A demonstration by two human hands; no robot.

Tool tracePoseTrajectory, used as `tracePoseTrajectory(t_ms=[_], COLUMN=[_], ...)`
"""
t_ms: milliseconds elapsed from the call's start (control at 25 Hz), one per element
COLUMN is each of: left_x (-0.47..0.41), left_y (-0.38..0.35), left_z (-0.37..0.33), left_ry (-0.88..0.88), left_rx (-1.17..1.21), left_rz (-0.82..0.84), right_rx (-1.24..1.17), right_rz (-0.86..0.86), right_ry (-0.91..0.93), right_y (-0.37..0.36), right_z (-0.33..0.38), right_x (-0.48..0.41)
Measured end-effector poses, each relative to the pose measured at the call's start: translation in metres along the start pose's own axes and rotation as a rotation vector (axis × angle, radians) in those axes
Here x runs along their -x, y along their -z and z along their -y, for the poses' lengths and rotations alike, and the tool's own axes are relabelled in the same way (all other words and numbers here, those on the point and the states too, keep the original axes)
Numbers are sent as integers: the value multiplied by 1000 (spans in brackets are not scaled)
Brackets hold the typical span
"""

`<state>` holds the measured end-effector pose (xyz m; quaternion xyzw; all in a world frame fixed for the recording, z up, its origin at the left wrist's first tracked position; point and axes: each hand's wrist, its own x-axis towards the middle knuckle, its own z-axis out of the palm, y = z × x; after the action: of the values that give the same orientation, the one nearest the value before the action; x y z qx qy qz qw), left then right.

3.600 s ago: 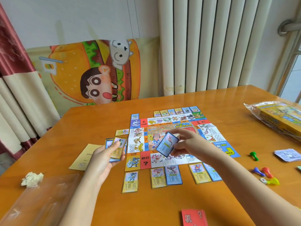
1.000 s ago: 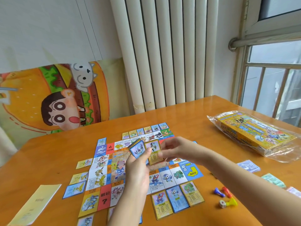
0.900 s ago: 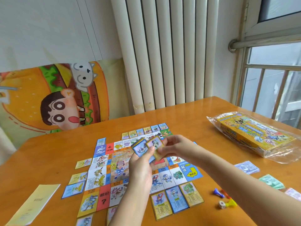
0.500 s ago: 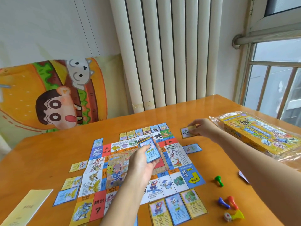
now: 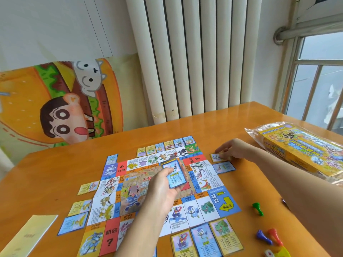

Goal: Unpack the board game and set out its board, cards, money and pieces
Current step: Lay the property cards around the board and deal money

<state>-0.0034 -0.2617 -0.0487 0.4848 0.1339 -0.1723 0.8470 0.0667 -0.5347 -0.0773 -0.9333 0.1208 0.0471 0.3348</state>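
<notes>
The paper game board (image 5: pixel 219 203) lies flat in the middle of the table, with property cards laid around its edges. My left hand (image 5: pixel 163 188) hovers over the board's centre and holds a small stack of cards (image 5: pixel 175 173), blue-bordered face up. My right hand (image 5: pixel 233 148) reaches to the board's far right corner, fingertips on a yellow-bordered card (image 5: pixel 216 157) lying on the table. A blue card (image 5: pixel 223 167) lies just below it. Three cards (image 5: pixel 204 238) line the near edge.
The yellow game box in a plastic wrapper (image 5: pixel 304 147) sits at the right. Green (image 5: pixel 258 208), blue (image 5: pixel 262 237) and red (image 5: pixel 273 236) pawns, a yellow pawn and a die (image 5: pixel 269 253) lie at the near right. A yellow booklet (image 5: pixel 27 236) lies near left.
My right hand took a yellow card from the stack in my left hand, carried it to the board's far right corner and set it on the table. The view has tilted slightly down.
</notes>
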Motion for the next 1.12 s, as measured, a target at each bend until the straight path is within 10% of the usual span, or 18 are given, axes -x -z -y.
tracePoseTrajectory(t_ms=[1120], left_x=[-9], left_y=[5], left_z=[13], left_ry=[45], left_rx=[-97], left_rz=[38], right_rx=[-5], right_rz=[79], right_ry=[112], right_y=[-6], right_z=[-3], right_x=[-16])
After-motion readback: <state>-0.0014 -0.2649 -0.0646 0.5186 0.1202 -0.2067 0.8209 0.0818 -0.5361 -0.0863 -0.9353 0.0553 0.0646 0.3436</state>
